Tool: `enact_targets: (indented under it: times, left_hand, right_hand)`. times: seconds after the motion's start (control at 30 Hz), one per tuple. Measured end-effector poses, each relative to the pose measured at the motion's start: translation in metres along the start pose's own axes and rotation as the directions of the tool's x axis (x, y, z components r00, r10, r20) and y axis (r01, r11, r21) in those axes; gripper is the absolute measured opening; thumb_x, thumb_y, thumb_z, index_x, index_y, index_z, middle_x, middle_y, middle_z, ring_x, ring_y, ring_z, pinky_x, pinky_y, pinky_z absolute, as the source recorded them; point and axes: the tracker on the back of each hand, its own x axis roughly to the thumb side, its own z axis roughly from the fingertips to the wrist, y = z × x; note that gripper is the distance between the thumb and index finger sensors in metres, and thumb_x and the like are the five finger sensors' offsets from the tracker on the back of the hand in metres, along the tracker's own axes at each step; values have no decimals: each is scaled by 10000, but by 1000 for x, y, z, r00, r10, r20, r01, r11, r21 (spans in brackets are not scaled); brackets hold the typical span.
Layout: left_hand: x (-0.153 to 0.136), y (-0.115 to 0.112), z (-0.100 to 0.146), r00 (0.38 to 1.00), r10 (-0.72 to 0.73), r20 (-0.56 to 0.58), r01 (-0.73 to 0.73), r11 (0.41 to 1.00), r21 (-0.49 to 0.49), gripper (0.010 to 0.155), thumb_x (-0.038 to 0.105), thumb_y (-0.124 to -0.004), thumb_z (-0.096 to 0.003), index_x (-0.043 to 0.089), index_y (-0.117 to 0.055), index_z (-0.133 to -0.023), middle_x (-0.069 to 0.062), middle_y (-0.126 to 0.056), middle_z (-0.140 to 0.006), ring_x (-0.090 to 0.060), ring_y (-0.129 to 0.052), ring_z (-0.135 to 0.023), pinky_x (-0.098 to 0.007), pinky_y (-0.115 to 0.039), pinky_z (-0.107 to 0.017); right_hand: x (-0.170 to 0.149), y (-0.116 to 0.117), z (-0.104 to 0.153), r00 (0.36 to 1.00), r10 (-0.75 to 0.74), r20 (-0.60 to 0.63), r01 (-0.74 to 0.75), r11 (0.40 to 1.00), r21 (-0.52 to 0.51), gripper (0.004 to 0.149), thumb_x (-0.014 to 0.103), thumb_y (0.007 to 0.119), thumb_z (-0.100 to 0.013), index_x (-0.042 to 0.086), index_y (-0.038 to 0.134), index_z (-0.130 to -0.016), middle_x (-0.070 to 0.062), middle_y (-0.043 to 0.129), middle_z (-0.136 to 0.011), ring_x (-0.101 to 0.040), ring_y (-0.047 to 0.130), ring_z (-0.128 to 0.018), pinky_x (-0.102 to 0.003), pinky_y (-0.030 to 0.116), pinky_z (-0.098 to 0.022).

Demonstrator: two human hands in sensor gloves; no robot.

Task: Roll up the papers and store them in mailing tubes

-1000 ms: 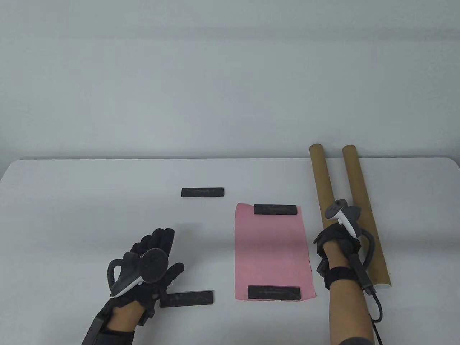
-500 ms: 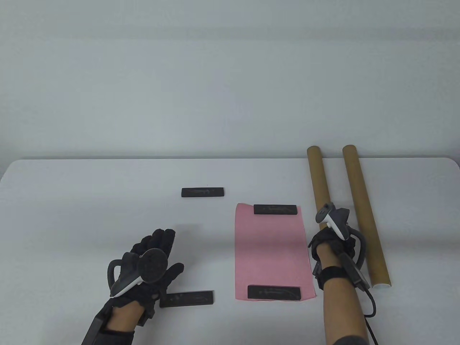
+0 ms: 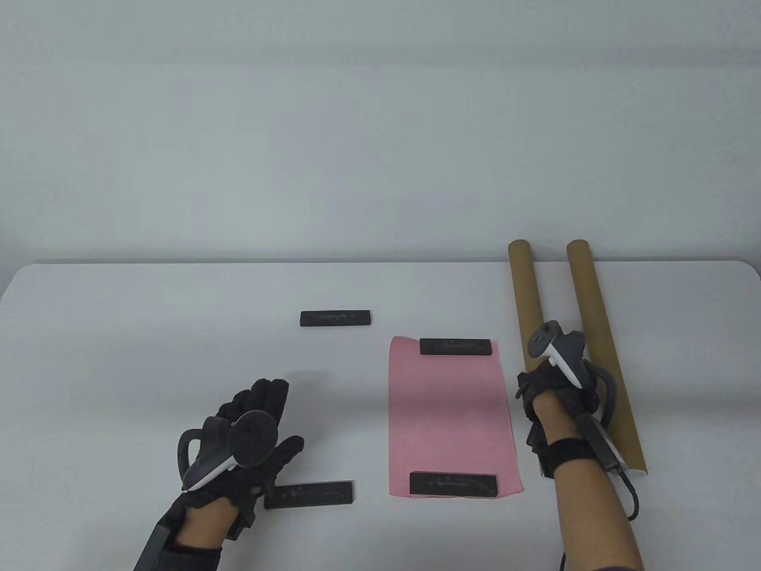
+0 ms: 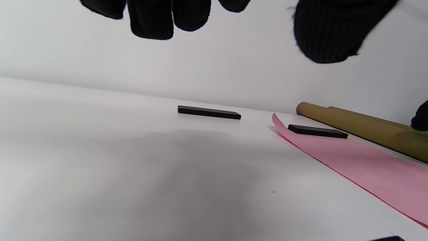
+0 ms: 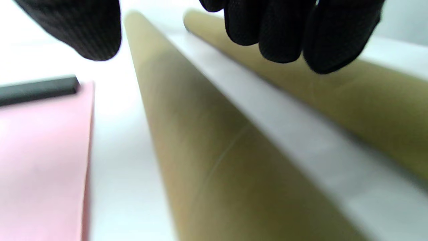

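Tube (image 3: pixel 525 309) lies under right hand (image 3: pixel 556 389), beside pink paper (image 3: pixel 452 410).

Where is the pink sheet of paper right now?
In the table view, the pink paper lies flat right of centre, just left of the nearer cardboard tube, with a black bar on its far end and another on its near end.

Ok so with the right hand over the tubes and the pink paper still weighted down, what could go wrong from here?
1. The two tubes lie close side by side; the right hand above them could knock the far one into rolling away.
2. Black bars pin both ends of the pink paper; rolling before removing them may crease or tear it.
3. The left hand rests right by another bar and could nudge it.
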Motion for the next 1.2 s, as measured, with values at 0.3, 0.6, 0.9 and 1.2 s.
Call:
enact_targets:
  times: [0.3, 0.6, 0.9, 1.2]
  left_hand:
    - [-2, 2, 1, 1000, 4, -11, -4, 1000, 11, 931, 658, -756, -382, 260, -358, -1123, -140, -490, -1168, -449, -625, -1066, -601, -554, -747]
    - [-4, -1, 0, 1000, -3, -19, 3, 1000, -5, 935, 659, -757, -379, 258, -356, -1123, -141, -491, -1167, -452, -632, -1062, -601, -557, -746]
    - [-3, -2, 0, 1000, 0, -14, 0, 1000, -15, 934, 659, -756, -381, 258, -355, -1123, -141, -491, -1167, -453, -630, -1063, -601, -557, -746]
    - [-2, -4, -2, 1000, 7, -6, -7, 1000, -24, 931, 659, -755, -381, 258, -358, -1122, -140, -490, -1167, -450, -630, -1064, -600, -557, -746]
  right_hand:
    - [-83, 5, -10, 996, 17, -89, -11, 998, 62, 1060, 521, 911, -447, -66, 326, -1108, -329, 456, -1091, -690, 552, -961, -803, 648, -556]
    - [-110, 37, -42, 971, -54, -232, 85, 988, 126, 1045, 513, 905, -455, -67, 321, -1097, -302, 499, -1051, -579, 700, -892, -695, 711, -596]
    - [-122, 42, -44, 923, -212, -322, 222, 975, -5, 836, 433, 901, -476, -29, 490, -1038, -251, 654, -943, -445, 848, -748, -586, 846, -538]
    - [-129, -5, -14, 950, -230, -212, 205, 970, -134, 849, 481, 933, -457, 18, 526, -1041, -208, 682, -944, -389, 920, -711, -530, 899, -492]
